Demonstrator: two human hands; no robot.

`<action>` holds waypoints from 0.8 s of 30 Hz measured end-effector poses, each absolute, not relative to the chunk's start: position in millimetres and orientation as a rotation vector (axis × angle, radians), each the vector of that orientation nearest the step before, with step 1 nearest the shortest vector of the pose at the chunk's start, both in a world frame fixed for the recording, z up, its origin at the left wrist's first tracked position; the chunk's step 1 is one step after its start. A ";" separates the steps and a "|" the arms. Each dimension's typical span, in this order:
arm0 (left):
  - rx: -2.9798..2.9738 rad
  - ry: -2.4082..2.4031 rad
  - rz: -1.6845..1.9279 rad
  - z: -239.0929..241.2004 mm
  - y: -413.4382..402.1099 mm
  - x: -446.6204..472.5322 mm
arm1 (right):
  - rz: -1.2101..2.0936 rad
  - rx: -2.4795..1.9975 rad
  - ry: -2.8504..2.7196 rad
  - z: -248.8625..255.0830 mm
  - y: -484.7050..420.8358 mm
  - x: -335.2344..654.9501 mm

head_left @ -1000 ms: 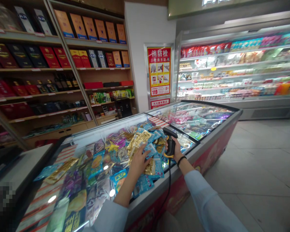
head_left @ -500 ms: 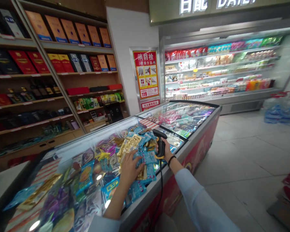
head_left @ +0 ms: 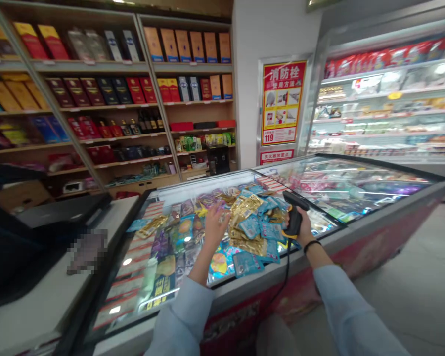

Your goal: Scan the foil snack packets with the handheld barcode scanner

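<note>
My right hand [head_left: 304, 228] is wrapped round a black and yellow handheld barcode scanner [head_left: 293, 223], whose cable hangs down past the freezer edge. My left hand [head_left: 215, 226] is just left of a heap of small packets, fingers apart and holding nothing. Gold foil packets [head_left: 249, 242] and blue packets [head_left: 247, 264] make up the heap on the freezer's glass lid. Two more packets, one gold [head_left: 153, 226] and one blue [head_left: 136, 225], lie apart at the lid's left end. Bagged goods show through the glass beneath.
The chest freezer [head_left: 215, 316] stretches across in front of me. A white counter [head_left: 33, 316] with a blurred-out item stands at the left. Behind are shelves of boxes [head_left: 126, 94], a red fire-hydrant notice [head_left: 283, 104] and a lit refrigerated display [head_left: 385, 109].
My view has swung left, bringing the counter into sight. My left hand has moved off the packet heap to its left side. My right hand still holds the scanner.
</note>
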State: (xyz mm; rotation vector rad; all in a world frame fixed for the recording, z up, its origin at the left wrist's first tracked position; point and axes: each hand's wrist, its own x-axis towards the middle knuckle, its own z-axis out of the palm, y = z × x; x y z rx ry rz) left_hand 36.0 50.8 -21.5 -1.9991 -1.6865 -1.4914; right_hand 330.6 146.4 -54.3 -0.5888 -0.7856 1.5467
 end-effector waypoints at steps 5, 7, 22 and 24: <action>-1.638 -1.904 -1.448 -2.1 5.2 -86.7 | 1.560 -0.477 -0.934 -22.0 126.4 275.6; -1.504 -2.022 -1.441 -6.5 -16.2 -135.8 | 1.640 -0.415 -0.958 -11.9 112.1 233.7; -1.072 -2.422 -0.740 -56.5 -53.3 -233.8 | 2.106 -0.514 -1.173 -56.4 48.7 -6.3; -1.041 -2.422 -0.723 -58.6 -53.0 -232.4 | 2.101 -0.520 -1.235 -59.2 45.7 -7.3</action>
